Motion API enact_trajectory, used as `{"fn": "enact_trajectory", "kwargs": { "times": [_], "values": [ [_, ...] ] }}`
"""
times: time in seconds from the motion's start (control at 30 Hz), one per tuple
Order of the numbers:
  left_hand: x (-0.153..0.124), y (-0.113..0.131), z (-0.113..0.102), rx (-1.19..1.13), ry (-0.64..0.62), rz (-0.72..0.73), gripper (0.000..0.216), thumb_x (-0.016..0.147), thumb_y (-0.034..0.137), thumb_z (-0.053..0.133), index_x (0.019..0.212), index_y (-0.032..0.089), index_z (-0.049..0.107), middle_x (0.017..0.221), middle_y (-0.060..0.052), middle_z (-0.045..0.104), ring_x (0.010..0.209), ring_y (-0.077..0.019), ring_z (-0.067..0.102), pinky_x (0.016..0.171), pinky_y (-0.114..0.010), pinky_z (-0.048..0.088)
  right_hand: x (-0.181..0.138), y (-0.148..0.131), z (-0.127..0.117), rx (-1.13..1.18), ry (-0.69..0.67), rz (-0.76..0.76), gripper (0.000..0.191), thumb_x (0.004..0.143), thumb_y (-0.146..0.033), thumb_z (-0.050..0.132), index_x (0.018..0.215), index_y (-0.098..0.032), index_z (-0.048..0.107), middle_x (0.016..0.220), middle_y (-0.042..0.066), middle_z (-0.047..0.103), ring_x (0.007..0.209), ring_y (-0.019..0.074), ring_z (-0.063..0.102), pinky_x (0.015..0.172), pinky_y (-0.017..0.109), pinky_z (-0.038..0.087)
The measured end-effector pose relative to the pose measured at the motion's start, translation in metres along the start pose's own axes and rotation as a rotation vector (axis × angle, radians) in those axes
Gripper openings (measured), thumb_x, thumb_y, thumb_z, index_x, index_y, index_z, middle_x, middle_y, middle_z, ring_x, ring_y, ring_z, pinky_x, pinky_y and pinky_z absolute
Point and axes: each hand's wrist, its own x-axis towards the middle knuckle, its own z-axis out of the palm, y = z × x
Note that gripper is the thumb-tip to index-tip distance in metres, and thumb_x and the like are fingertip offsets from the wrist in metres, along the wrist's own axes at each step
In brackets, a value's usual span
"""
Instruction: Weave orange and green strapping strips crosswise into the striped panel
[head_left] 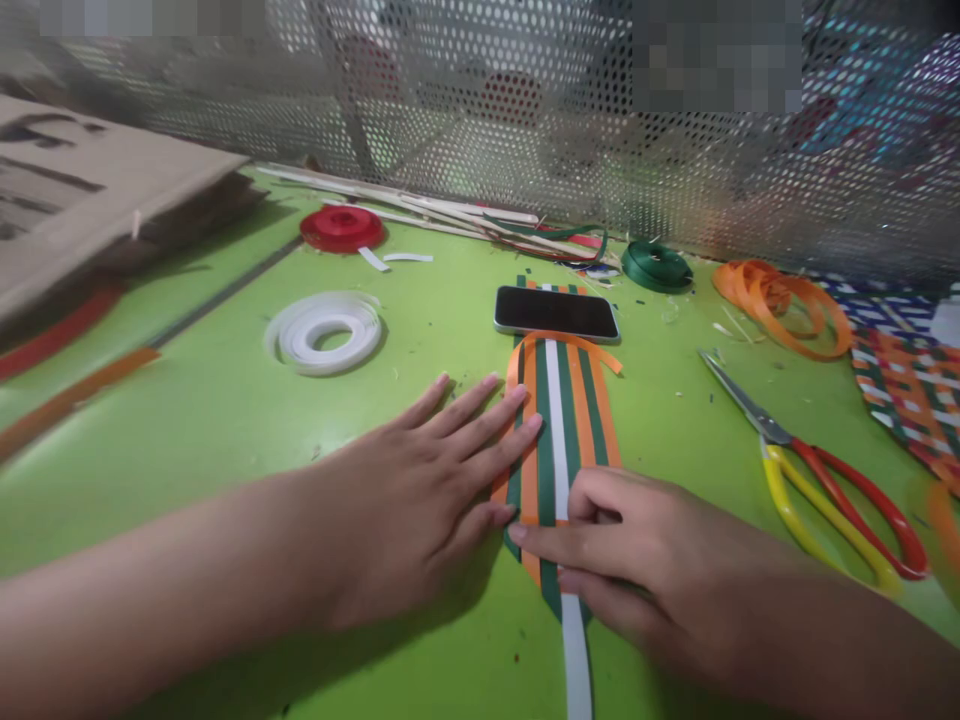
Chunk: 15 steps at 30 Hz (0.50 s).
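Observation:
Long orange, green and white strips [557,430] lie side by side on the green table, with a short orange strip [564,522] crossing them near the front. My left hand [427,500] rests flat, fingers spread, its fingertips on the left-hand strips. Over the front end, my right hand [645,560] has its index finger and thumb close together at the crossing orange strip, the other fingers curled. The fingers partly hide what they grip. A white strip end [576,660] runs toward me below that hand. A phone [556,312] lies across the far end of the strips.
Scissors [780,435] with red and yellow handles lie at the right. Rolls of white [281,335], red [343,228], green [657,266] and orange strip [825,310] surround the work. Woven pieces [911,390] sit far right, cardboard [97,190] at left. A perforated metal panel [480,110] stands behind.

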Motion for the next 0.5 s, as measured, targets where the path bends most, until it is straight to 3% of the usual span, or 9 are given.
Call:
{"fn": "enact_trajectory", "kwargs": {
  "times": [0.2,0.5],
  "values": [
    [-0.0007,0.0015,0.0,-0.022,-0.028,-0.019,0.069,0.114,0.053,0.027,0.175,0.022,0.021,0.179,-0.009,0.015,0.167,-0.0357,0.011,0.136,-0.062,0.009,0.0003,-0.002,-0.0024,0.009,0.021,-0.054,0.029,0.113,-0.037,0.052,0.134,-0.04,0.072,0.1,-0.001,0.059,0.084,0.0154,0.057,0.073,0.028,0.045],
    [-0.0008,-0.0001,-0.004,-0.028,-0.035,0.004,0.065,0.115,0.047,0.027,0.175,0.022,0.023,0.18,-0.008,0.016,0.168,-0.034,0.01,0.137,-0.059,0.01,-0.0003,-0.0022,-0.003,0.014,0.003,-0.022,0.032,0.113,-0.04,0.05,0.137,-0.042,0.071,0.104,0.001,0.06,0.085,0.0169,0.058,0.076,0.03,0.048]
  ]
}}
